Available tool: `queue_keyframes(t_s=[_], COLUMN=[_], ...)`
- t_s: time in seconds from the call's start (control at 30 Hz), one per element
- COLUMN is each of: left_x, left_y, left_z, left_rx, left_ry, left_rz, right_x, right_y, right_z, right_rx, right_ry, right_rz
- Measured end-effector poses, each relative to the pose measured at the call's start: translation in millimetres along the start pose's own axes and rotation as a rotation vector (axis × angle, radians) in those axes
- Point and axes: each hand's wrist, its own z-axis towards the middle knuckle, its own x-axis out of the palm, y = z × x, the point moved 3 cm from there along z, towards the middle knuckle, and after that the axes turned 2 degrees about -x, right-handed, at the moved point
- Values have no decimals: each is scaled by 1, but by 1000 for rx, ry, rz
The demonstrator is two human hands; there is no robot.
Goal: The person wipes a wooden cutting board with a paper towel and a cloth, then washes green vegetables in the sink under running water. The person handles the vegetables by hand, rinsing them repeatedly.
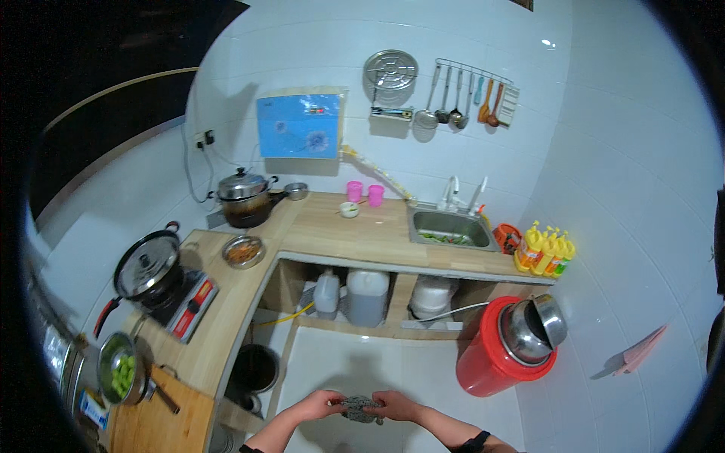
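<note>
Above the white tiled floor [317,362], at the bottom middle of the head view, I hold a bunched grey speckled cloth-like piece [359,409] between both hands. My left hand [323,405] pinches its left side with thumb and fingers. The right edge is gripped by my right hand [395,406], its thumb lying across the material. A small end hangs below the right fingers. Whether it is a cloth or a scouring pad I cannot tell.
Ahead runs a wooden counter [317,232] with a metal sink [451,226] holding green scraps. A red bucket [481,362] with metal bowls stands at right. Leftwards are a portable stove [190,308] under a lidded pan [148,263], a cutting board [161,422] and a pan handle [166,398].
</note>
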Motion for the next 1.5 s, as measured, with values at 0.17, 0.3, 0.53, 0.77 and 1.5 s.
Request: queue_keyframes(t_s=[0.17, 0.3, 0.53, 0.77, 1.5], left_x=[-20, -25, -36, -83, -214], left_y=[-36, -76, -119, -135, 0], left_z=[139, 247, 396, 501, 678], left_rx=[250, 491, 183, 309, 129], left_ry=[104, 58, 212, 119, -388], left_rz=[181, 190, 6, 43, 722], right_x=[-96, -171, -303, -406, -439], right_y=[-58, -120, -190, -246, -366], right_z=[2, 14, 48, 98, 373], right_rx=[167, 203, 323, 294, 29], right_ry=[-239, -440, -362, -473, -432], right_rz=[160, 272, 389, 430, -445])
